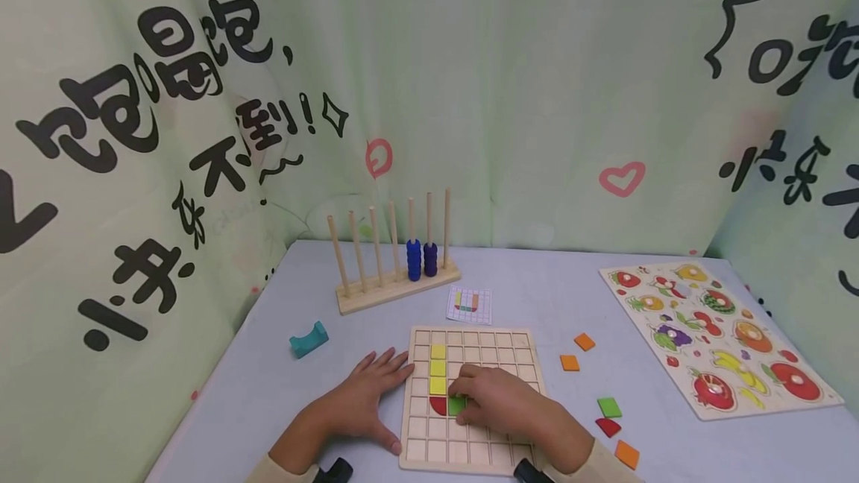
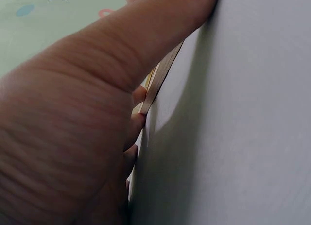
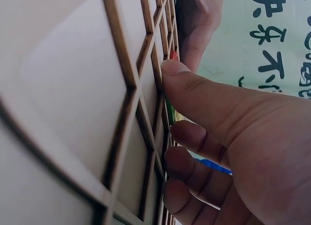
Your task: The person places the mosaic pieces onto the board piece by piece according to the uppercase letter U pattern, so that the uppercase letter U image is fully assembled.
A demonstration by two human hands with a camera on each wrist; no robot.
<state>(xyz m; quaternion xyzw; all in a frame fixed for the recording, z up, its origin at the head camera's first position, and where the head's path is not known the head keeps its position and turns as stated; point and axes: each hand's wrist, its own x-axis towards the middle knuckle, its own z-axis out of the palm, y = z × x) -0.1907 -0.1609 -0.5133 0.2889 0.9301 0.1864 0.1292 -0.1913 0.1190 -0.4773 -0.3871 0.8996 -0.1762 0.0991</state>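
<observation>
- While the left hand (image 1: 365, 401) lies along the left edge of the board (image 1: 490, 349), the right hand (image 1: 499, 397) is bent over the board's grid.
- Left hand: fingers spread and extended, holding nothing. Fingertips touch the board's edge; the thumb lies at the same edge, nearer the wearer.
- Right hand: thumb and forefinger pinch the green tile (image 1: 456, 406); the other fingers are curled.
- Green tile: under the right fingertips, at a grid cell immediately right of the red piece. Whether it is fully seated cannot be told.
- Red piece (image 1: 438, 405): between the hands, just left of the right fingertips, curved side toward the lower left.
- Yellow tiles (image 1: 438, 368): three, between the hands, in a column leading away from the red piece.
- Card (image 1: 469, 305): beyond the right fingertips, near the board's far edge.
- Rack (image 1: 399, 293): beyond the left hand; seven pegs, two carrying blue beads (image 1: 413, 260).
- Teal block (image 1: 309, 340): ahead of the left hand, to its left.
- Two orange tiles (image 1: 570, 363): ahead and right of the right hand.
- Loose green tile (image 1: 610, 407), loose red piece (image 1: 608, 427) and third orange tile (image 1: 627, 455): right of the right hand.
- Fruit board (image 1: 721, 334): well apart, far right of the right hand.
</observation>
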